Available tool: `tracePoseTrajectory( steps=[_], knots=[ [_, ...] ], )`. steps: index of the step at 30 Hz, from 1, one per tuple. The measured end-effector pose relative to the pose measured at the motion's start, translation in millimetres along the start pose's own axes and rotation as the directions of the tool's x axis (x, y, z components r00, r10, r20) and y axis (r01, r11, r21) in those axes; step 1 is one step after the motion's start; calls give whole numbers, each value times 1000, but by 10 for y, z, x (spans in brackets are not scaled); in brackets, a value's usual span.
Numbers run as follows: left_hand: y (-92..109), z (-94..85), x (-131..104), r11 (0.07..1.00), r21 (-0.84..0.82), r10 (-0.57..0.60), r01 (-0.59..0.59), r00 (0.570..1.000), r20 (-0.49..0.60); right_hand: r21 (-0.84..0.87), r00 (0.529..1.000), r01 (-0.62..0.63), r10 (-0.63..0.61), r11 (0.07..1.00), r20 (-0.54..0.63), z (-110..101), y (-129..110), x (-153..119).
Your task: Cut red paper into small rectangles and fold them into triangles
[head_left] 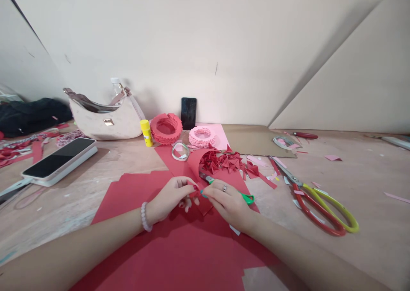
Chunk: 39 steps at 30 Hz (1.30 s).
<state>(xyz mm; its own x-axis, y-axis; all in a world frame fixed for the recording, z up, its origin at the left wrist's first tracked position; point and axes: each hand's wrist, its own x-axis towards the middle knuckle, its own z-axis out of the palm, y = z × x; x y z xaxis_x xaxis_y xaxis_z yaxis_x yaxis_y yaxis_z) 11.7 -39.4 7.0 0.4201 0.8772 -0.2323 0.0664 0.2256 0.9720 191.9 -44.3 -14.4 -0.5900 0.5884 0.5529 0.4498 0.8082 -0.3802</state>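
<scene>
Hands (226,200) pinching red paper (193,194), glue stick (146,131), label (147,137) illegible

My left fingers (185,191) and right fingers (215,192) hide most of the small red paper piece (194,194) pinched between them, so I can't make out its folds. My right fingers also cover the middle of a green-handled tool (249,200); I can't tell its kind. The lower edge cuts off my forearms and the large red sheets (173,252). The handbag (110,124) hides the lower part of the bottle (115,86), and its emblem is too small to read. The left edge crops the black cloth (35,115), the right edge a metal tool (397,142).
</scene>
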Motion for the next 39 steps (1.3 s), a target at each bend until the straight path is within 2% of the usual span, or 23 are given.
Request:
tracePoseTrajectory(
  steps=[4,6,10,14,19,22,26,32,36,39],
  knots=[
    [-9,-4,9,1000,-4,-10,10,1000,6,-47,994,110,-108,993,34,-16,7,4],
    [-14,-3,13,999,38,-6,6,1000,-3,-33,993,117,-116,993,33,-15,15,9],
    [-24,-1,20,998,58,25,-24,999,-19,40,998,-70,69,997,11,-17,19,26],
    [-44,-4,23,996,58,72,-70,997,-29,110,974,-226,227,968,0,-34,-9,42],
    [-84,3,9,978,111,178,-177,984,6,122,941,-334,323,935,105,-37,-60,87],
    [-97,4,10,968,144,208,-208,978,13,93,931,-352,337,931,143,-37,-76,108],
    [-86,-5,13,969,159,190,-188,982,1,36,953,-285,279,958,116,-31,-53,89],
    [-57,-8,0,982,145,125,-117,991,-50,-179,996,-32,47,983,79,3,36,26],
    [-50,-2,4,986,130,111,-103,992,-57,-317,997,79,-69,945,44,23,64,25],
    [-43,9,4,988,129,90,-83,994,-53,-470,981,173,-194,866,4,18,43,34]
  ],
)
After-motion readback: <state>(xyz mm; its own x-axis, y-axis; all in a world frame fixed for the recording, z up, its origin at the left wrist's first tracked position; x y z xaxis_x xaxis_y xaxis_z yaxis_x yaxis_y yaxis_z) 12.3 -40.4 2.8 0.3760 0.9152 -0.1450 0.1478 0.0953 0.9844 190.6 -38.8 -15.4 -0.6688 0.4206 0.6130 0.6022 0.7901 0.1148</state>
